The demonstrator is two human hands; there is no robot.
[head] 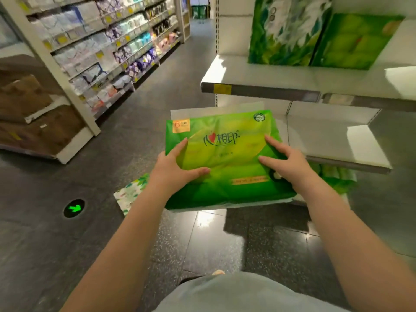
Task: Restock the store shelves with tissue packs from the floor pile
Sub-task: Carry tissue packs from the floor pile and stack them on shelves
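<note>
A: What's over at nine o'clock?

B: Brown cartons [27,102] stacked on a low shelf, and past them, toward ten and eleven, a long aisle rack [108,48] full of pale packs. Down at eight o'clock a green arrow marker [74,208] glows in the dark floor [225,244].

A: And nearer the middle?

B: A leaf-printed pack [129,194] lies flat on the floor, partly under the left forearm. The left hand [173,170] grips the near left edge of the green tissue pack [225,158], thumb curled over the top face, fingers along its side.

A: Where's that pack exactly?

B: Dead centre, held flat in the air, in front of the lower white shelf [337,136].

A: The other hand?

B: The right hand [286,161] sits on the pack's right side, fingers spread and bent onto the wrapper, holding it.

A: Further right?

B: At one o'clock the upper shelf [258,86] carries two upright green packs [315,34]. More green packs [337,176] show below the lower shelf at three.
</note>
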